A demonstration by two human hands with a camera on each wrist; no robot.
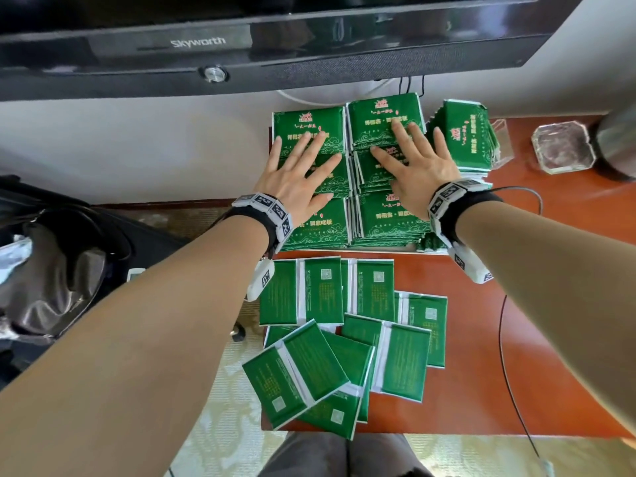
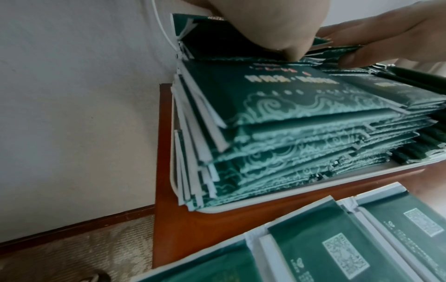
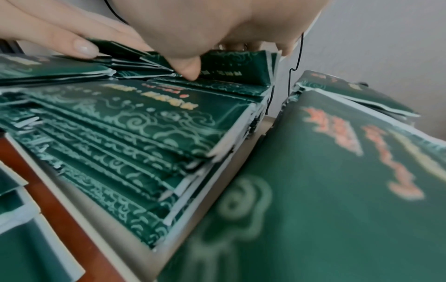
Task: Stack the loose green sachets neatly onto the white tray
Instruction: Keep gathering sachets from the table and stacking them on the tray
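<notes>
Left hand (image 1: 298, 173) and right hand (image 1: 420, 166) spread flat, fingers apart, pressing on stacked green sachets (image 1: 383, 123) filling the white tray (image 2: 241, 207) at the far edge. Loose sachets (image 1: 344, 342) (face down, overlapping) scattered nearer, behind both wrists.

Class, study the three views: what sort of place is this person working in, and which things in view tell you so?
Probably a hotel or guest room, though a home is possible. A Skyworth television hangs on the wall above a red-brown wooden table, a glass ashtray sits at its far right, and patterned carpet covers the floor.
</notes>
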